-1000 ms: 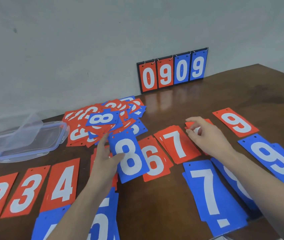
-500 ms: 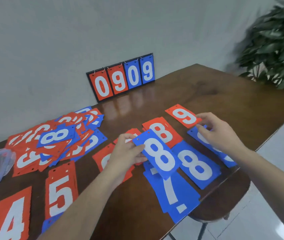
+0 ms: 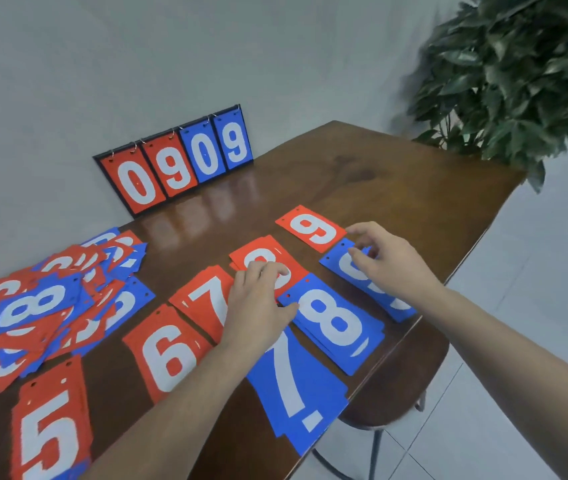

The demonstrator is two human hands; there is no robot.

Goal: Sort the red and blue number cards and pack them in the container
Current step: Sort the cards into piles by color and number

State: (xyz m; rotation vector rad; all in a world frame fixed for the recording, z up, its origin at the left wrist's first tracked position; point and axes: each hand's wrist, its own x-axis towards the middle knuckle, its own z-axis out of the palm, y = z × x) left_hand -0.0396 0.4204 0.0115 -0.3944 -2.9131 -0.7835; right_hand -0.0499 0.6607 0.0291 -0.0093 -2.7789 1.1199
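Sorted cards lie in rows on the brown table (image 3: 397, 174): red 5 (image 3: 50, 438), red 6 (image 3: 165, 358), red 7 (image 3: 206, 299), red 8 (image 3: 262, 252), red 9 (image 3: 312, 228), and nearer me blue 7 (image 3: 296, 389), blue 8 (image 3: 334, 323) and blue 9 (image 3: 336, 263). My left hand (image 3: 258, 299) rests between the red 8 and the blue 8 pile, its thumb touching the top blue 8's left edge. My right hand (image 3: 390, 268) lies over the blue 9 pile, fingertips at its far corner. The container is out of view.
A mixed heap of unsorted red and blue cards (image 3: 50, 299) covers the table's left. A flip scoreboard reading 0909 (image 3: 175, 161) leans on the wall. A potted plant (image 3: 518, 74) stands past the far right corner, and a stool (image 3: 397, 393) sits under the near edge.
My left hand carried a blue 8 card rightward from the heap and laid it on the blue 8 pile. My right hand moved from the red pile to the blue 9 pile. My view swung right.
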